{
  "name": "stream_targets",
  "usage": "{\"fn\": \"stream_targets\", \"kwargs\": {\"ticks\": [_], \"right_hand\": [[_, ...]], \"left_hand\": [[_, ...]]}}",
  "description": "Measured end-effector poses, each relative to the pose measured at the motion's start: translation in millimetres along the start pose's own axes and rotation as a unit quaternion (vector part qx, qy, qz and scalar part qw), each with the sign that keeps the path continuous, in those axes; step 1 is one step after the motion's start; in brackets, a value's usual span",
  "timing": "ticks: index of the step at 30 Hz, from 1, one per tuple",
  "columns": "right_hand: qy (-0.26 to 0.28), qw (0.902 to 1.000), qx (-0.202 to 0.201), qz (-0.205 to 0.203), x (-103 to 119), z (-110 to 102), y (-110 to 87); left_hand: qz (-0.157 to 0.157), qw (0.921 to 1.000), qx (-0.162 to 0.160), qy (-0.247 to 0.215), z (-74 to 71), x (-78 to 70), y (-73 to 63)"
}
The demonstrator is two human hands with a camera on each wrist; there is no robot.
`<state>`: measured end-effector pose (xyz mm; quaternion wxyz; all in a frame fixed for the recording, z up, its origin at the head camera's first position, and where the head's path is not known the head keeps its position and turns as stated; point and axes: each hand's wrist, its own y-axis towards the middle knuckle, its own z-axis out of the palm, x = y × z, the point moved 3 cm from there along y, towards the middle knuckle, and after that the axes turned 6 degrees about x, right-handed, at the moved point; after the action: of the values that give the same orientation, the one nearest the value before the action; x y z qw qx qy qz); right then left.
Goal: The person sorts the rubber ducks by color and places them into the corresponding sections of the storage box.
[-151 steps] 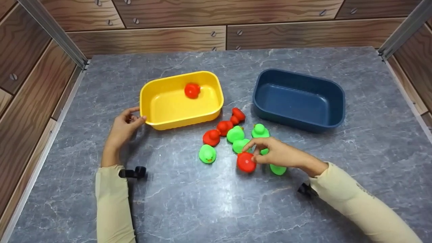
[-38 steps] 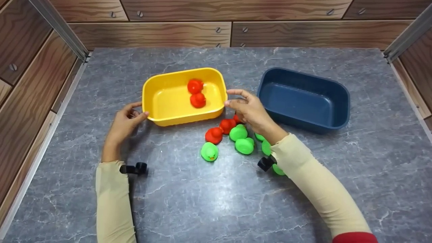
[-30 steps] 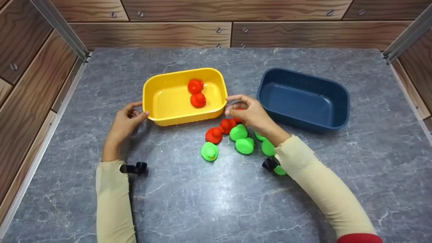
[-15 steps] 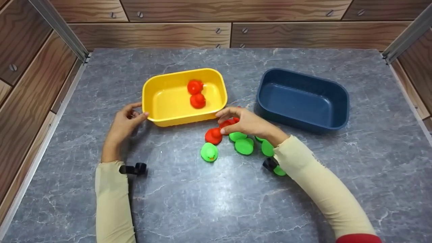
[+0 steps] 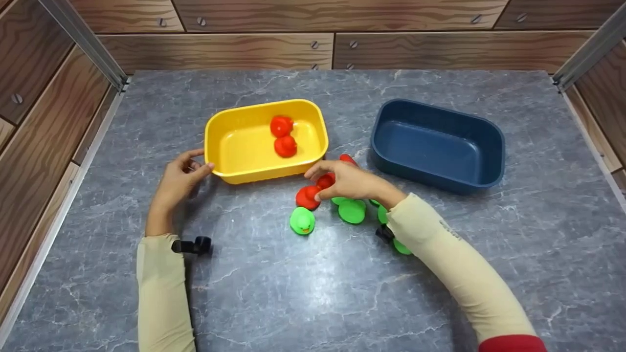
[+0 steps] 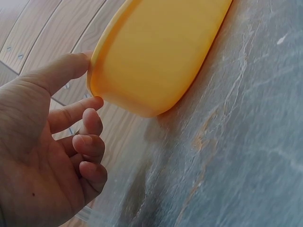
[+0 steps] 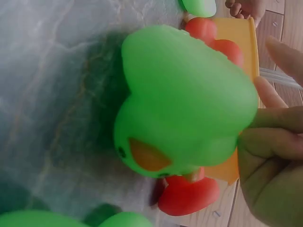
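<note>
My left hand (image 5: 178, 178) touches the near-left corner of the yellow tub (image 5: 239, 151) with thumb and index fingertip. In the left wrist view its other fingers curl loosely beside the tub wall. Two red rubber ducks (image 5: 285, 146) lie in the tub. My right hand (image 5: 354, 183) hovers over the ducks, fingers spread, its thumb tip at a red duck (image 5: 306, 197) and another red duck (image 5: 324, 182) partly under the fingers. A third red duck (image 5: 348, 159) shows behind the hand. In the right wrist view a green duck (image 7: 184, 94) hides much of the scene.
A dark blue tub (image 5: 430, 151) stands at the right with nothing visible inside. Several green ducks lie near the right hand, including a green duck (image 5: 352, 211) on its side and an upright green duck (image 5: 302, 221). A wood-patterned wall (image 5: 215, 51) borders the table.
A second red duck has gone into the yellow tub since the oldest frame. My right hand has come away from the tub's right rim, down and left over the red ducks. My left hand stays put.
</note>
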<state>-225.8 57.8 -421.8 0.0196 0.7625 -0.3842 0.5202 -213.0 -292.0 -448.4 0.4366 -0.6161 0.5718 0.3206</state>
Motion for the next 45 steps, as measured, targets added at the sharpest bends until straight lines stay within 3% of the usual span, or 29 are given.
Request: {"fn": "stream_targets", "kwargs": {"ticks": [13, 20, 26, 34, 40, 45], "right_hand": [[-0.146, 0.9884, 0.031, 0.027, 10.5, 3.0, 8.7], [-0.181, 0.9821, 0.026, 0.044, 13.4, 5.1, 9.6], [-0.205, 0.9782, 0.019, 0.023, 15.0, 7.4, 6.6], [-0.162, 0.9867, 0.007, 0.001, 17.7, 7.0, 0.4], [-0.065, 0.9975, -0.015, -0.024, 20.8, 4.1, -5.3], [0.03, 0.9963, -0.048, -0.064, 23.3, -0.4, -9.5]], "left_hand": [[-0.016, 0.9998, 0.005, -0.006, -0.1, -0.8, -1.6], [-0.005, 0.9998, 0.003, -0.021, 0.6, -1.2, -2.4], [0.012, 0.9999, 0.001, 0.006, 0.5, -2.1, -0.5], [-0.006, 0.9998, 0.016, -0.011, 2.4, -27.7, -14.1], [-0.008, 0.9998, 0.016, -0.011, 2.4, -27.5, -14.3], [-0.01, 0.9999, 0.013, -0.006, 0.0, -11.1, -5.7]]}}
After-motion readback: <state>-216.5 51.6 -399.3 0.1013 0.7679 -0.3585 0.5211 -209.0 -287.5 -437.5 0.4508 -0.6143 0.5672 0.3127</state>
